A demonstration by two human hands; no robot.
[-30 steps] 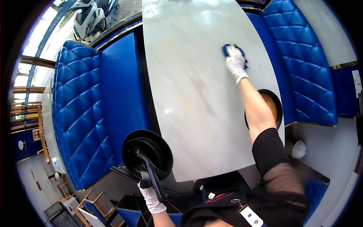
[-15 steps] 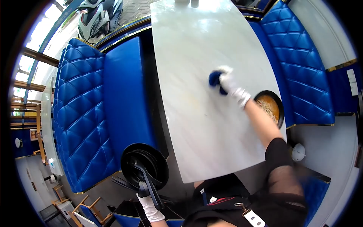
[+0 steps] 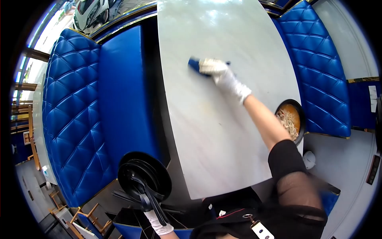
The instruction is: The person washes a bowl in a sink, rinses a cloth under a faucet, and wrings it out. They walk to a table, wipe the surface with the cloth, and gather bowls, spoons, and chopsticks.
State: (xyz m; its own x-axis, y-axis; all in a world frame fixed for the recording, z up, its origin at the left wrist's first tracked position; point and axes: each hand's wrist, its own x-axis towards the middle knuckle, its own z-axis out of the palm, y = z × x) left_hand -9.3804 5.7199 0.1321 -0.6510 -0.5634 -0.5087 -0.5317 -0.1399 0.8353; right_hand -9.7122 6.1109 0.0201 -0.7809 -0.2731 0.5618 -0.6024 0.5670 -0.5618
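My right hand (image 3: 217, 69), in a white glove, is closed on a dark blue cloth (image 3: 194, 65) and presses it against the white marbled table (image 3: 199, 131). Below the table's left corner, my left hand (image 3: 157, 222), also gloved, grips a stack of black bowls (image 3: 129, 171) from beneath; its fingers are partly hidden. A black ladle or spoon handle (image 3: 153, 201) leans out of the top bowl, and thin dark utensils (image 3: 125, 196) stick out beside it. Near my right forearm, a black bowl (image 3: 302, 119) with orange broth and noodles stands at the table's right edge.
A blue padded bench (image 3: 123, 91) runs along the left side of the table, and another blue bench (image 3: 322, 75) stands on the right. Wooden chairs (image 3: 93, 219) are at the lower left. A motorbike (image 3: 90, 14) is visible beyond the window at the upper left.
My right hand has moved left and slightly farther across the table with the cloth. My left hand still holds the bowls, and the view has shifted a little.
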